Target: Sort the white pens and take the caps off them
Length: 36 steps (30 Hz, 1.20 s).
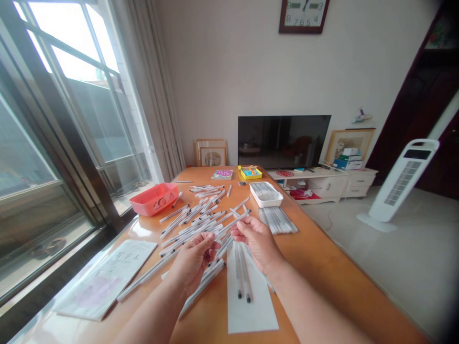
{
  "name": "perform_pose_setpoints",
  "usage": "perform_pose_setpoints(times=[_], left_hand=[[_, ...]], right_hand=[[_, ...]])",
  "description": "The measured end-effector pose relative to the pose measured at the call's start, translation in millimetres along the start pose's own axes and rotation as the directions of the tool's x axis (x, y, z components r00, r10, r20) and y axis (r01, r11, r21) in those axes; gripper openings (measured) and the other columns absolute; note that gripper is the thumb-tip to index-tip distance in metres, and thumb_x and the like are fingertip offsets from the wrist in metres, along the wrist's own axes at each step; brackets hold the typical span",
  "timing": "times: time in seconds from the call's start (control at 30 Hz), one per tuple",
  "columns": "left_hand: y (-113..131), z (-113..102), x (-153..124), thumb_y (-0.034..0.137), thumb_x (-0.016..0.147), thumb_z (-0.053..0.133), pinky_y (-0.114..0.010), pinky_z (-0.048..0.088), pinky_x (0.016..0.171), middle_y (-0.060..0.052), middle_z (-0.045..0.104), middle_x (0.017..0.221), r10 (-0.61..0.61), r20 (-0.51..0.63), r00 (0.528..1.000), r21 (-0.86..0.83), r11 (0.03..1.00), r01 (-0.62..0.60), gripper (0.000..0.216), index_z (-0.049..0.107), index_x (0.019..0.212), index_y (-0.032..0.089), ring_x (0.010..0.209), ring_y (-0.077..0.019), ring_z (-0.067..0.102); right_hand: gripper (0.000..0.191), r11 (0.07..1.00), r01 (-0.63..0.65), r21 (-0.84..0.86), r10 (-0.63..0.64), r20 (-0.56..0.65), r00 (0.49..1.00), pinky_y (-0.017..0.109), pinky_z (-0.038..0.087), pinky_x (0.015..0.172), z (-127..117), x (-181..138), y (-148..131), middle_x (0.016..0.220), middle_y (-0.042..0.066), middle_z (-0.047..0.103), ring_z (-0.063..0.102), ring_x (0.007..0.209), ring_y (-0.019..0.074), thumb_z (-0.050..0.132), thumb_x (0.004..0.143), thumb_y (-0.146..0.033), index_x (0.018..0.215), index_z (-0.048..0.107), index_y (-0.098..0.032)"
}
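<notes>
Centrally, the fingers of my left hand (195, 260) and right hand (256, 241) pinch one pen (233, 223) above the orange table (322, 258), strewn with pens (201, 215); window (53, 143) flanks its left edge, open floor (394, 248) its right.

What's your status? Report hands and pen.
One pen pinched between left hand and right hand. Loose pens crowd the table beyond. White paper beneath the hands.
</notes>
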<state>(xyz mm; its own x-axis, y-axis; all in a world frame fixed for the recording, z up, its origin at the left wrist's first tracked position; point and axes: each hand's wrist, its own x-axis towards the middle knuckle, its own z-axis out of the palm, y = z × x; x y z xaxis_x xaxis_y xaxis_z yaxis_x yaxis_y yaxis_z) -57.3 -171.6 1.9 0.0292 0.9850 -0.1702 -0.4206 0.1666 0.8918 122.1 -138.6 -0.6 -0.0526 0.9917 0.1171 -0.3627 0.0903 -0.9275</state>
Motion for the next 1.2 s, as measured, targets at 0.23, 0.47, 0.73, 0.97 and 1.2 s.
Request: perform_pose_setpoints(times=[0.23,0.47,0.73,0.97,1.2], left_hand=[[-8.2,5.0,-1.9,0.042,0.081,0.078,-0.021,0.043,0.065,-0.005,0.068,0.079,-0.018,0.104,0.994,0.053,0.999,0.013,0.031,0.065,0.089,0.015,0.065,-0.0097,0.056],[-3.7,11.7,-6.8,0.051,0.081,0.074,-0.025,0.043,0.067,-0.007,0.070,0.084,0.035,0.087,0.996,0.211,0.976,-0.052,0.039,0.067,0.097,0.016,0.069,-0.0127,0.058],[-1.0,7.7,-4.6,0.052,0.077,0.076,-0.026,0.041,0.063,-0.006,0.069,0.078,0.108,0.058,0.992,0.313,0.942,-0.121,0.038,0.067,0.087,0.017,0.063,-0.0123,0.052],[5.7,3.3,-2.4,0.053,0.077,0.076,-0.026,0.042,0.063,-0.006,0.070,0.078,0.134,0.029,0.991,0.316,0.939,-0.136,0.037,0.066,0.082,0.017,0.063,-0.0128,0.053],[14.5,-6.3,1.2,0.052,0.079,0.075,-0.025,0.043,0.063,-0.006,0.071,0.078,0.209,0.010,0.978,0.309,0.929,-0.202,0.036,0.067,0.084,0.017,0.064,-0.0129,0.056]], right_hand=[[0.031,0.977,-0.023,-0.214,0.058,0.159,0.986,0.025,0.044,0.061,14.9,-11.7,0.8,0.073,0.000,0.068,0.058,0.066,0.0128,0.072,0.081,-0.046,0.084,0.073,-0.015],[0.031,0.968,-0.043,-0.245,0.052,0.032,0.998,0.024,0.042,0.052,0.2,-2.6,-7.0,0.079,0.003,0.071,0.065,0.065,0.0157,0.065,0.084,-0.049,0.086,0.065,-0.018],[0.039,0.833,0.010,-0.553,-0.219,-0.313,0.924,0.029,0.048,0.061,-80.7,37.4,-7.8,0.085,0.005,0.074,0.065,0.068,0.0190,0.069,0.078,-0.050,0.100,0.069,-0.018],[0.030,0.435,-0.233,-0.870,-0.279,-0.376,0.884,0.029,0.045,0.067,-109.5,49.6,-1.5,0.089,0.005,0.074,0.068,0.078,0.0218,0.065,0.078,-0.030,0.107,0.068,-0.023],[0.009,0.189,-0.289,-0.939,-0.250,-0.330,0.910,0.029,0.039,0.061,-98.4,46.5,-2.1,0.086,0.004,0.072,0.065,0.079,0.0222,0.062,0.082,-0.032,0.088,0.063,-0.025]])
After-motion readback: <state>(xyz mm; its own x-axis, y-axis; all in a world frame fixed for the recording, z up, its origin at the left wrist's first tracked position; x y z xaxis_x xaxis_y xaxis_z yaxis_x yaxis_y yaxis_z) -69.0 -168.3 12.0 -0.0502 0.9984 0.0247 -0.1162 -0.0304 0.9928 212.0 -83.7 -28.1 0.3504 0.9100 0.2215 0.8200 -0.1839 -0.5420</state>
